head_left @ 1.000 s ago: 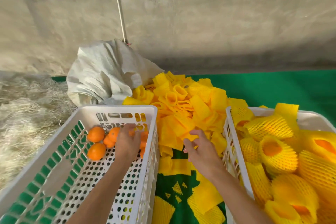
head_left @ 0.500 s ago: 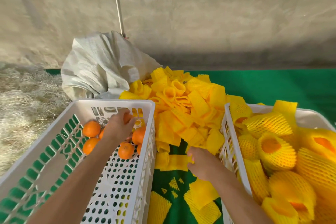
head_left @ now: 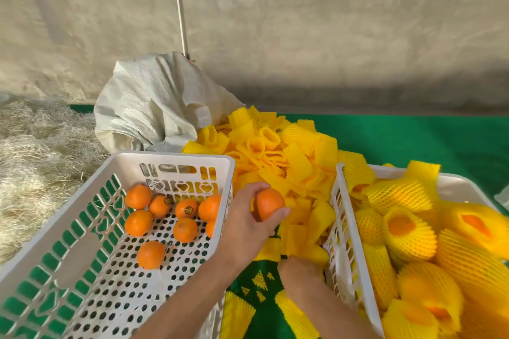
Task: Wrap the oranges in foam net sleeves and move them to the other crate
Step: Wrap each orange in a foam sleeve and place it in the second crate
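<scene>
Left hand [head_left: 248,224] grips a bare orange [head_left: 270,204] between the two white crates. Right hand [head_left: 298,274] pinches a yellow foam net sleeve [head_left: 296,241] low beside the right crate [head_left: 341,217], fingers curled.

surface [head_left: 413,140]: covered in green cloth with a yellow printed motif, showing between the two crates. directly on it: a white perforated crate [head_left: 176,158] at left, its floor dotted with holes; a second white crate [head_left: 340,201] at right; a loose heap of yellow foam net sleeves [head_left: 278,151] between and behind them, spilling forward into the gap; further flat sleeves [head_left: 237,316] near the front edge; a crumpled white woven sack [head_left: 154,107] at the back left, touching the heap. pale straw [head_left: 35,151] lies left of the green cover.
</scene>
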Available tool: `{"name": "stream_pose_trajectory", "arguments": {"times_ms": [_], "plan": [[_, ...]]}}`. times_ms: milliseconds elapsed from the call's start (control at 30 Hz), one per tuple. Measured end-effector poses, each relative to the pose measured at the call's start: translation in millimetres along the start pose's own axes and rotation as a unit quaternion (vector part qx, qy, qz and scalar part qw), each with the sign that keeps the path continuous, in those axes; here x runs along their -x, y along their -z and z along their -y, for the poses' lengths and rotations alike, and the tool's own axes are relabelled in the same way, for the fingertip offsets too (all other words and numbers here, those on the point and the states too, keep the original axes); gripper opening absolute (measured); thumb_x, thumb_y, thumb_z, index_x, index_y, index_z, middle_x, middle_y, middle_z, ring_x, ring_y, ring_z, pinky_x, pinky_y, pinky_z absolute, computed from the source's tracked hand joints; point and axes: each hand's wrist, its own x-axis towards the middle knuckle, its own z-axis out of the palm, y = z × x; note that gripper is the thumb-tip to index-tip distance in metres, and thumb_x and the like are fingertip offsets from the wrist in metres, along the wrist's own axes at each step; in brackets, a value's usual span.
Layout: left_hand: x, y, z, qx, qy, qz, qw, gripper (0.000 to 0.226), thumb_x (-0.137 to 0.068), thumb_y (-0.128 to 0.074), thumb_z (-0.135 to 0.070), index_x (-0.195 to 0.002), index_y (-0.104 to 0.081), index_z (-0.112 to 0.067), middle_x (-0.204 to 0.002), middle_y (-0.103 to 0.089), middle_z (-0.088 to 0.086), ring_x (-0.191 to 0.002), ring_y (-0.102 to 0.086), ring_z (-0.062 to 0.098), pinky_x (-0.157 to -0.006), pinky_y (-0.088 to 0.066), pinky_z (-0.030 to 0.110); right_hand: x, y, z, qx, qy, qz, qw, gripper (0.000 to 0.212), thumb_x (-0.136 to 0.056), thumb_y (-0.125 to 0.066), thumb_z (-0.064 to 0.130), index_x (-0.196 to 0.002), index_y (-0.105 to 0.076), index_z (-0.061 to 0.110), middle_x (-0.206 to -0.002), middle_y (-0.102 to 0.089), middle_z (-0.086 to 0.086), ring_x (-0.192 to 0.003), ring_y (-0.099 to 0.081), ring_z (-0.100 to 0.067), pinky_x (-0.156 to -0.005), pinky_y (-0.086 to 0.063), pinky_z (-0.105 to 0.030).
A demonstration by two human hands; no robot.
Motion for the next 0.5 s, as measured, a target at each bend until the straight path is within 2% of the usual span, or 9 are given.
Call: {"name": "stream_pose_trajectory", "arguments": {"times_ms": [67, 167, 233, 267, 333, 367, 433, 500], "plan": [[3, 2, 3, -0.021, -0.019, 0.000, 1.000, 0.059, -0.084, -0.082, -0.048, -0.133, -0.051, -0.045, -0.128, -0.056, -0.006, -0.106, -0.067, 0.031, -0.080, -0.062, 0.047, -1, 6, -2, -0.038, 0.007, -0.018, 0.999, 0.032, -0.101, -0.054, 0.003, -0.132, -0.055, 0.006, -0.132, -0.058, -0.016, -0.124, -0.057, -0.032, -0.094, -0.050, -0.037], [1, 2, 0, -0.035, 0.034, -0.025, 0.998, 0.073, -0.083, -0.084, -0.044, -0.144, -0.044, -0.034, -0.132, -0.055, -0.005, -0.109, -0.068, 0.030, -0.088, -0.061, 0.051, 3, 25, -9, -0.177, 0.015, -0.106, 0.978, 0.021, -0.099, -0.054, 0.007, -0.119, -0.060, 0.010, -0.100, -0.062, -0.006, -0.102, -0.065, -0.025, -0.067, -0.049, -0.027], [-3, 2, -1, -0.015, 0.093, -0.030, 0.995, 0.079, -0.082, -0.087, -0.037, -0.146, -0.044, -0.021, -0.127, -0.063, 0.005, -0.104, -0.071, 0.031, -0.088, -0.061, 0.049, 5, 37, -14, -0.330, 0.033, -0.187, 0.925, 0.014, -0.097, -0.055, 0.011, -0.104, -0.066, 0.017, -0.088, -0.064, 0.001, -0.075, -0.062, -0.008, -0.058, -0.048, -0.024], [-5, 3, -2, 0.015, 0.112, -0.028, 0.993, 0.072, -0.082, -0.088, -0.031, -0.142, -0.050, -0.015, -0.115, -0.070, 0.010, -0.095, -0.074, 0.028, -0.083, -0.063, 0.043, 7, 42, -15, -0.392, 0.047, -0.221, 0.892, 0.013, -0.098, -0.056, 0.013, -0.100, -0.068, 0.020, -0.086, -0.063, 0.004, -0.066, -0.056, -0.002, -0.055, -0.043, -0.019], [-8, 6, -7, 0.097, 0.142, -0.020, 0.985, 0.055, -0.082, -0.088, -0.022, -0.129, -0.062, -0.012, -0.098, -0.076, 0.010, -0.079, -0.075, 0.022, -0.072, -0.063, 0.033, 8, 47, -15, -0.452, 0.058, -0.284, 0.844, 0.013, -0.101, -0.057, 0.018, -0.105, -0.067, 0.025, -0.095, -0.059, 0.007, -0.073, -0.054, 0.000, -0.062, -0.039, -0.015], [-9, 7, -9, 0.123, 0.153, -0.012, 0.981, 0.051, -0.081, -0.088, -0.026, -0.125, -0.066, -0.015, -0.100, -0.077, 0.007, -0.083, -0.075, 0.020, -0.074, -0.063, 0.034, 8, 48, -16, -0.458, 0.051, -0.308, 0.833, 0.014, -0.102, -0.057, 0.020, -0.111, -0.065, 0.026, -0.102, -0.056, 0.006, -0.084, -0.055, -0.003, -0.071, -0.040, -0.017], [-10, 9, -10, 0.131, 0.164, 0.025, 0.977, 0.049, -0.074, -0.091, -0.044, -0.117, -0.075, -0.027, -0.110, -0.077, -0.003, -0.102, -0.074, 0.017, -0.089, -0.062, 0.041, 8, 50, -16, -0.472, 0.023, -0.336, 0.814, 0.018, -0.102, -0.058, 0.020, -0.119, -0.061, 0.024, -0.111, -0.056, 0.004, -0.101, -0.054, -0.011, -0.083, -0.043, -0.024], [-8, 10, -10, 0.159, 0.180, 0.087, 0.967, 0.057, -0.067, -0.088, -0.056, -0.117, -0.077, -0.031, -0.118, -0.076, -0.006, -0.113, -0.070, 0.014, -0.100, -0.058, 0.044, 8, 52, -17, -0.509, 0.008, -0.351, 0.786, 0.016, -0.099, -0.062, 0.018, -0.115, -0.063, 0.022, -0.109, -0.063, 0.003, -0.101, -0.059, -0.014, -0.083, -0.048, -0.029]]}}
